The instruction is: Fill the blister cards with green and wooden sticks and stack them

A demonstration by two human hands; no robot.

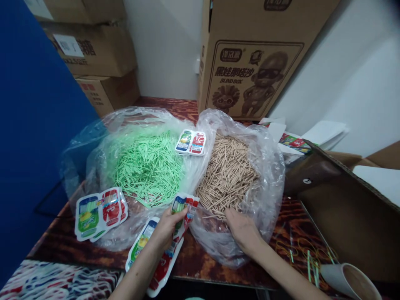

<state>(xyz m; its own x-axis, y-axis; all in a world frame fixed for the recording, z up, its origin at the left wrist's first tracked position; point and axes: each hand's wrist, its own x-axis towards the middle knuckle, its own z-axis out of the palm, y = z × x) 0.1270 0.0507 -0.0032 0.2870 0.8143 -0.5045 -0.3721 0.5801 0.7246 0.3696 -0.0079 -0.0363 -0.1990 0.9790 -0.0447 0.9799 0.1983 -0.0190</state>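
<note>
My left hand [168,227] grips a small printed pouch [187,208] in red, green and blue, thumb on its front. Pale green sticks show at the pouch's upper left. Beneath that hand lie more flat twin-panel pouches [143,239] at the table edge. My right hand [239,227] is at the near edge of a heap of thin brown sticks [229,175], fingers curled together against them; its fingertips are partly hidden. Left of this heap is a pile of thin green sticks [150,166]. Both piles sit in opened clear plastic bags [268,166].
A few pouches [101,212] lie at the left, another stack [191,142] between the bags. Cardboard boxes [106,50] and a large printed carton [250,75] stand behind. At right are an open carton [353,208], rubber bands [300,250] and a paper cup [350,281].
</note>
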